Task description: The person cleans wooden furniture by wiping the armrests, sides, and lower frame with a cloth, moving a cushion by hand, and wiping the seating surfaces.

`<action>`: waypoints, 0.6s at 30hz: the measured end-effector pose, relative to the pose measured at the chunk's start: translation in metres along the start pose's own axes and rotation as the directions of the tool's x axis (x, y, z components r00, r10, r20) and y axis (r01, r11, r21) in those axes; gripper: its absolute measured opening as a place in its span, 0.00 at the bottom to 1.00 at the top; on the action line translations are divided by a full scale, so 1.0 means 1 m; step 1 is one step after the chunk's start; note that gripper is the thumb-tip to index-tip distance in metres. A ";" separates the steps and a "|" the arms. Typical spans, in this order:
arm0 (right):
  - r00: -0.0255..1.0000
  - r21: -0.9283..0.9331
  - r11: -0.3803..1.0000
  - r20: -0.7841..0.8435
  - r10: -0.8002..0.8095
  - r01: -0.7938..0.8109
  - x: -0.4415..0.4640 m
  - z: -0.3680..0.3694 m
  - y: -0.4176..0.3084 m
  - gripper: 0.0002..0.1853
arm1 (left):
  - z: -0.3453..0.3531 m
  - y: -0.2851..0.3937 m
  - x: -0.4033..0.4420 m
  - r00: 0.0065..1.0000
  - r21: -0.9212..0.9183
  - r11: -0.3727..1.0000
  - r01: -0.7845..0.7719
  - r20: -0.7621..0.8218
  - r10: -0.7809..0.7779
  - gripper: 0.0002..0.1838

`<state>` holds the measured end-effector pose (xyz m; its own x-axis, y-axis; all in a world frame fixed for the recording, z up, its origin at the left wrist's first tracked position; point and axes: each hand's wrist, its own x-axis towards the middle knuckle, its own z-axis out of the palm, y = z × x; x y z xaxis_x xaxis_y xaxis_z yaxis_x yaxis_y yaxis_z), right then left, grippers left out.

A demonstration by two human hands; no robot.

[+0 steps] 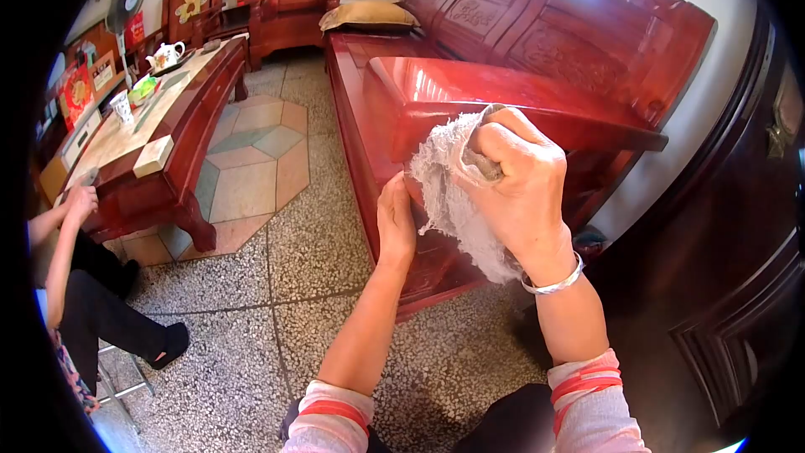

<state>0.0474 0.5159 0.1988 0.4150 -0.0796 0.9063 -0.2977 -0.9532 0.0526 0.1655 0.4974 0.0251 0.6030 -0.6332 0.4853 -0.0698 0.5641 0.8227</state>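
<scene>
Cloth [449, 201] fills the clenched right grip [524, 176]. Left grip [397, 222] is at the armrest [495, 82]; its hold I cannot tell.

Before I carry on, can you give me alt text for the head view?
The right hand clutches a frayed grey cloth at the armrest of a carved red wooden bench; the left hand is close beside the cloth. At picture left, another person sits by a low table holding a teapot.
</scene>
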 end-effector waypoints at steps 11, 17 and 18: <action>0.999 0.039 0.998 0.004 0.045 -0.045 -0.001 0.002 -0.005 0.11 | 0.004 -0.011 0.002 0.989 0.020 0.992 -0.126 -0.076 0.128 0.23; 0.997 0.004 0.998 -0.054 -0.064 0.064 0.000 0.004 0.001 0.11 | -0.002 -0.005 0.004 0.998 0.053 0.997 -0.061 -0.010 0.062 0.25; 0.999 0.012 0.999 -0.018 0.038 -0.038 -0.005 -0.006 0.009 0.11 | -0.002 -0.002 0.004 0.997 0.035 0.996 -0.077 0.014 0.077 0.26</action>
<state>0.0377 0.5092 0.1977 0.3881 -0.1108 0.9149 -0.3028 -0.9530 0.0130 0.1697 0.4949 0.0251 0.5850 -0.5952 0.5510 -0.1438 0.5925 0.7926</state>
